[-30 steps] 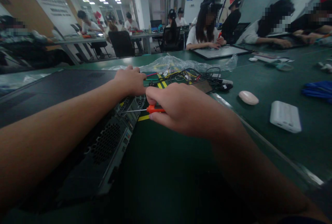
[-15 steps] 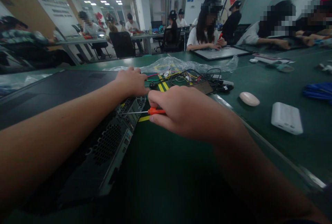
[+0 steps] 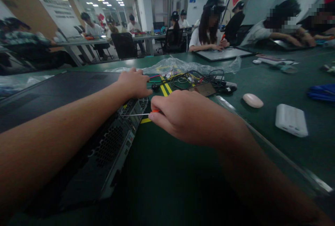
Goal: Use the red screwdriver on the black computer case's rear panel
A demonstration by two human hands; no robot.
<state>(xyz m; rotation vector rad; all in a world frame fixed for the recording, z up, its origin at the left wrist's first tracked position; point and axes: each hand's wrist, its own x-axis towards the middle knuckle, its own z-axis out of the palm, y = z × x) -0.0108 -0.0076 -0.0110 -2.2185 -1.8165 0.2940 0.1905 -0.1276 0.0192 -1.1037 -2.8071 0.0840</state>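
Observation:
A black desktop computer case [image 3: 104,180] lies on its side at the left, its back panel with vents and ports facing right. My left hand [image 3: 134,83] rests on the far part of the case, fingers apart, thumb near the back edge. In my closed right hand [image 3: 178,116] is a screwdriver [image 3: 139,115] with an orange handle, mostly covered by the fingers. Its thin metal shaft points left, and the tip reaches the back panel among the slots. Whether the tip sits in a screw I cannot tell.
Behind my hands lie tangled cables [image 3: 183,79] and clear plastic wrap [image 3: 170,63]. To the right are a pale pink oval object [image 3: 252,100], a white box-shaped device [image 3: 291,120] and a blue cable bundle [image 3: 323,94]. Across the table a person [image 3: 209,30] works at a flat panel [image 3: 223,53].
My right hand's fingers have shifted forward along the screwdriver, covering more of the orange handle. The tip stays at the same place on the back panel. My left hand has not moved on the case.

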